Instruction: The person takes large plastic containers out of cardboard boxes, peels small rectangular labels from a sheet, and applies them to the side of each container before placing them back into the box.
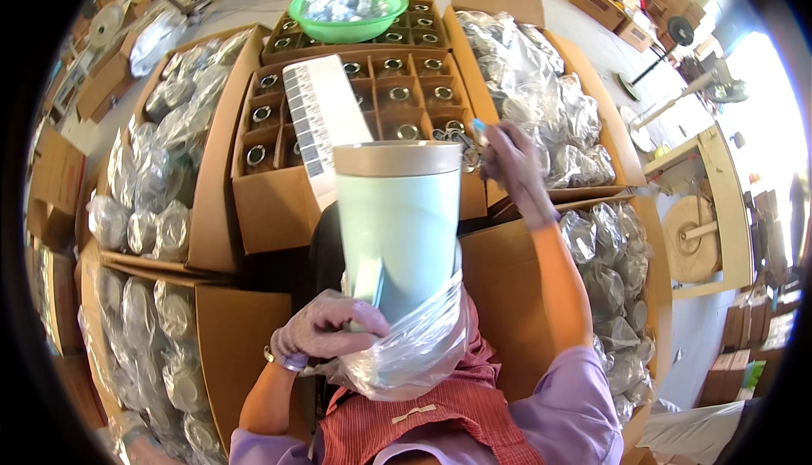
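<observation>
A large pale green tumbler or pitcher (pixel 399 230) with a beige rim and a handle stands upright before my chest, its lower part wrapped in a clear plastic bag (pixel 412 344). My left hand (pixel 336 328), in a knitted glove, grips the handle at its lower left. Raised to the right of the rim, my gloved right hand (pixel 512 163) pinches a small light blue piece (pixel 478 125) between its fingertips. Metal rings or clasps (pixel 453 136) lie in the divided carton just left of that hand. A white sheet of labels (pixel 327 116) rests across the carton's dividers.
Ahead is a divided cardboard carton (pixel 273 211) of metal-rimmed bottles. Behind it, a green plastic basin (pixel 347 33) holds small pale pieces. Open cartons of plastic-wrapped items stand at left (pixel 219 211) and right (pixel 596 103), with more nearer me (pixel 244 338). A fan (pixel 723 87) stands far right.
</observation>
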A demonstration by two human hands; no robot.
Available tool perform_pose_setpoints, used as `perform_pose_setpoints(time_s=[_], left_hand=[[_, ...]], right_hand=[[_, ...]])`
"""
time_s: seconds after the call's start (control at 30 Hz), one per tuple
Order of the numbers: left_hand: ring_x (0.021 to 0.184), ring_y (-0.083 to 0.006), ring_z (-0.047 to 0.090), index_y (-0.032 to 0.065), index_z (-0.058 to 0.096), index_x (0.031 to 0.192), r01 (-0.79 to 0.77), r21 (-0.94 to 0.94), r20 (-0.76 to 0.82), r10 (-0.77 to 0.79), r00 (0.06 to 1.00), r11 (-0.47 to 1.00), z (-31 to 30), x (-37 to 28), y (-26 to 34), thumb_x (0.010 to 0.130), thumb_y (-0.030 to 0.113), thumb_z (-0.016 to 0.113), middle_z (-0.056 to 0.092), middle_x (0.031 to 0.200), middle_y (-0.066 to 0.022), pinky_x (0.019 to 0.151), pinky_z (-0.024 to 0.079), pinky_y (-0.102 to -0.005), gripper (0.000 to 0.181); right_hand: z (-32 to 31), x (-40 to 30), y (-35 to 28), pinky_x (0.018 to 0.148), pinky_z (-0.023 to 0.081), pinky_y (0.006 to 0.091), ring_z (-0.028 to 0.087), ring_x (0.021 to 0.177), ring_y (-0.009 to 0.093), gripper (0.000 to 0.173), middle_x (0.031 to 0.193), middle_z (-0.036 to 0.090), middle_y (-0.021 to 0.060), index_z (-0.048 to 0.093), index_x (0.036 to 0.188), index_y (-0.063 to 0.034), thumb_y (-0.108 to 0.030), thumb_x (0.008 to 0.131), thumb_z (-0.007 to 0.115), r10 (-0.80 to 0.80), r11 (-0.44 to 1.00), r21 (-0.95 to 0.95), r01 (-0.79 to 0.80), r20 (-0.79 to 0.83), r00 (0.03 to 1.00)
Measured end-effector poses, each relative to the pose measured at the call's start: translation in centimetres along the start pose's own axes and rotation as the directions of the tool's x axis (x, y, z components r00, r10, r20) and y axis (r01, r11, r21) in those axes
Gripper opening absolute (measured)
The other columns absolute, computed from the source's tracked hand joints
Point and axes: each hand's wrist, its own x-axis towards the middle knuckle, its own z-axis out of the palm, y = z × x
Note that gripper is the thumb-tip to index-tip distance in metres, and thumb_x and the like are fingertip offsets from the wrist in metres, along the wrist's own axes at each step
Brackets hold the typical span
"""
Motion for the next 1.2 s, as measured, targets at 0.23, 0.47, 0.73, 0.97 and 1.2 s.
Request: perform_pose_setpoints(time_s=[0.23,0.47,0.73,0.97,1.2], left_hand=[[0.089,-0.0215,0.069,-0.0029,0.064,0.114,0.122,0.213,-0.001,-0.125,0.992,0.969,1.9,1.0,3.2,0.085,-0.002,0.064,0.070,0.100,-0.0152,0.078,0.052,-0.0289,0.029],[0.102,-0.0235,0.066,-0.0028,0.055,0.129,0.292,-0.305,0.049,-0.292,0.955,0.906,-4.6,-0.8,3.6,0.092,0.012,0.059,0.068,0.108,-0.0169,0.090,0.051,-0.0338,0.040],[0.087,-0.0154,0.061,-0.0065,0.059,0.109,0.516,0.146,-0.935,-0.052,0.351,0.844,-16.1,2.0,-13.8,0.090,0.023,0.058,0.065,0.093,-0.0129,0.077,0.049,-0.0263,0.035],[0.090,-0.0148,0.063,-0.0055,0.057,0.116,0.217,-0.451,-0.834,-0.495,0.242,0.866,-14.8,6.4,-13.2,0.085,0.018,0.068,0.066,0.102,-0.0151,0.080,0.052,-0.0270,0.040],[0.094,-0.0137,0.063,-0.0039,0.061,0.115,-0.048,-0.579,-0.655,-0.429,0.622,0.814,-16.1,8.0,-16.2,0.091,0.012,0.063,0.066,0.110,-0.0093,0.086,0.051,-0.0274,0.029]], right_hand=[[-3.3,13.5,15.0,0.052,0.048,0.0341,0.062,0.050,0.021,0.043,0.058,0.062,0.0102,0.063,0.081,0.0008,-0.042,0.086,0.062,0.051,0.612,-0.790,-0.001,0.039,0.998],[-1.9,14.6,10.5,0.078,0.054,0.0344,0.069,0.093,0.029,0.098,0.105,0.067,0.0178,0.049,0.116,0.0065,-0.074,0.064,0.069,0.168,-0.168,-0.986,-0.011,-0.040,0.985],[8.5,13.5,11.0,0.064,0.050,0.0371,0.064,0.070,0.025,0.026,0.086,0.064,0.0128,0.053,0.105,-0.0041,-0.020,0.086,0.062,-0.024,0.693,-0.628,0.354,0.471,0.882],[15.1,13.7,15.0,0.048,0.042,0.0230,0.056,0.054,0.011,0.018,0.077,0.054,0.0048,0.050,0.104,-0.0012,-0.009,0.089,0.053,0.249,0.938,-0.340,-0.063,0.538,0.806],[14.9,11.2,10.4,0.064,0.046,0.0246,0.056,0.075,0.013,0.035,0.086,0.054,0.0054,0.060,0.116,-0.0044,-0.010,0.083,0.067,-0.098,0.840,-0.384,0.385,0.589,0.802]])
